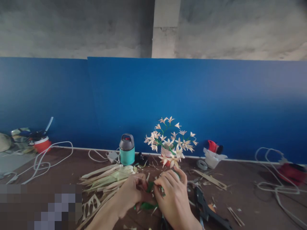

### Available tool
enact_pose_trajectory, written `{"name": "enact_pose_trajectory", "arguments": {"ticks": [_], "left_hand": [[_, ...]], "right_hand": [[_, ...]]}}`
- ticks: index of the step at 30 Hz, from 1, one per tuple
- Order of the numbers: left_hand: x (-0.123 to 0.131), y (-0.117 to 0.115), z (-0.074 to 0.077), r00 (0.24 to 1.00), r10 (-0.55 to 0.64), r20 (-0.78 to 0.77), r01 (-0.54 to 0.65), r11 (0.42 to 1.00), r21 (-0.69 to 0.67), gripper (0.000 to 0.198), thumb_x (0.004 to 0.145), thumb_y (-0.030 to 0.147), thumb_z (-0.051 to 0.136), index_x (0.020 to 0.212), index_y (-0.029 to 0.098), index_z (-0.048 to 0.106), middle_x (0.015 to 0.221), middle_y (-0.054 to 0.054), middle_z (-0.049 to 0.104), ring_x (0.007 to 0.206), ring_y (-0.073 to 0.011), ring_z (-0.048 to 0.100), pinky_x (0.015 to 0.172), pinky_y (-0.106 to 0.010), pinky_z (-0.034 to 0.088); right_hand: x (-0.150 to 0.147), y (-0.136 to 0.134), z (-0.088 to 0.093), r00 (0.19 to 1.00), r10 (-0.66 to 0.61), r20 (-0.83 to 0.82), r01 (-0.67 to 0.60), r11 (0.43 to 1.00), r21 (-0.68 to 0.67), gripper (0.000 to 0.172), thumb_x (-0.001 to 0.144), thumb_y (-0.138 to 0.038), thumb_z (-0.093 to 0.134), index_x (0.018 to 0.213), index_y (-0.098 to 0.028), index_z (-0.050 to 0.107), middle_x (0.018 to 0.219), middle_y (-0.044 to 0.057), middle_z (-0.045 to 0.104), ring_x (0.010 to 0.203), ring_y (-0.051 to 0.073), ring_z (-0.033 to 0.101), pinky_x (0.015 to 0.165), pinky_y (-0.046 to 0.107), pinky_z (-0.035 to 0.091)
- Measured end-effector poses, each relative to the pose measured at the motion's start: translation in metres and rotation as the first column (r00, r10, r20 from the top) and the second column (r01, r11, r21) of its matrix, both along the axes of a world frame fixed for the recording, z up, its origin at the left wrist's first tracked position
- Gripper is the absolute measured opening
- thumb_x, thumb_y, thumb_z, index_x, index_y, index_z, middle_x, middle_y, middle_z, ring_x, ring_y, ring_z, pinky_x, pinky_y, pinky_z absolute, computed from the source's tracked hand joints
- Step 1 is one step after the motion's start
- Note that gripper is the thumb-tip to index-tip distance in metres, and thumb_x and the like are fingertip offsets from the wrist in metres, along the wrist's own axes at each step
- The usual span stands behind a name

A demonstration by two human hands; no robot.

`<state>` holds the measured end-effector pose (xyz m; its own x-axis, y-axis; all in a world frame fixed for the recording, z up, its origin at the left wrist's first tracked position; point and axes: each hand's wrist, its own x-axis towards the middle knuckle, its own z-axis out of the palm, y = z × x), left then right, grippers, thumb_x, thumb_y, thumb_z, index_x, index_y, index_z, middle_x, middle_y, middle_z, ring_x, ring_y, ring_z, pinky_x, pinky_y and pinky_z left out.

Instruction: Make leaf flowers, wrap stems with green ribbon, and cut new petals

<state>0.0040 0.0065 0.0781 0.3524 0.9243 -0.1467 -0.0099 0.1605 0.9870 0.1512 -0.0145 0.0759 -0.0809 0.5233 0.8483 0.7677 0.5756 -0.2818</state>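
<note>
My left hand (130,193) and my right hand (174,195) meet low in the middle of the view, fingers pinched together around a strip of green tape or leaf (147,205). Both hands are closed on it, and a small green piece (150,187) shows between the fingertips. Just beyond them stands a small pot of pale handmade flowers (171,143) on green stems. A bundle of dried pale leaf strips (107,179) lies to the left of my left hand.
A teal and grey canister (127,149), a white charger with cable (112,156), a tape roll (202,164), a white and red container (212,153), a black glue gun (208,210) and loose cables (275,185) lie on the brown floor before the blue wall.
</note>
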Motion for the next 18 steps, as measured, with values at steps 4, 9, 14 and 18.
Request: {"name": "enact_pose_trajectory", "arguments": {"ticks": [4,9,14,18], "left_hand": [[-0.001,0.003,-0.002,1.000,0.010,-0.014,-0.010,1.000,-0.008,0.029,0.049,0.016,0.071,0.053,0.018,0.042,0.050,0.010,0.051,0.025,-0.0012,0.036,0.025,-0.015,0.022],[-0.006,0.008,-0.004,1.000,0.010,-0.015,-0.011,0.999,-0.039,0.032,0.051,0.024,0.077,0.057,0.018,0.045,0.043,0.012,0.045,0.026,-0.0019,0.035,0.028,-0.016,0.020],[-0.016,0.014,0.003,0.993,-0.042,-0.111,0.035,0.997,-0.069,0.029,0.052,0.028,0.079,0.065,0.016,0.056,0.045,0.011,0.048,0.027,-0.0012,0.029,0.031,-0.019,0.015],[-0.029,0.015,0.008,0.971,-0.149,-0.186,0.143,0.989,-0.045,0.027,0.057,0.035,0.075,0.055,0.017,0.055,0.038,0.009,0.043,0.027,-0.0026,0.026,0.033,-0.021,0.011]], "right_hand": [[0.001,-0.001,0.004,1.000,0.001,-0.012,-0.001,1.000,-0.029,0.023,0.080,-0.011,0.050,0.060,-0.022,0.055,0.058,-0.005,0.054,0.062,0.013,0.052,0.095,0.039,0.026],[0.004,0.001,0.002,0.999,-0.012,0.044,0.013,1.000,-0.003,0.020,0.080,-0.012,0.052,0.068,-0.025,0.063,0.060,-0.004,0.054,0.063,0.014,0.053,0.095,0.039,0.026],[0.004,0.004,-0.001,0.999,-0.042,0.018,0.042,0.999,0.016,0.022,0.080,-0.013,0.053,0.065,-0.025,0.064,0.059,-0.004,0.054,0.062,0.013,0.053,0.093,0.039,0.027],[0.015,0.002,0.013,0.995,-0.104,-0.009,0.104,0.994,0.042,0.023,0.080,-0.014,0.051,0.062,-0.023,0.063,0.057,-0.003,0.056,0.061,0.015,0.055,0.088,0.037,0.031]]}}
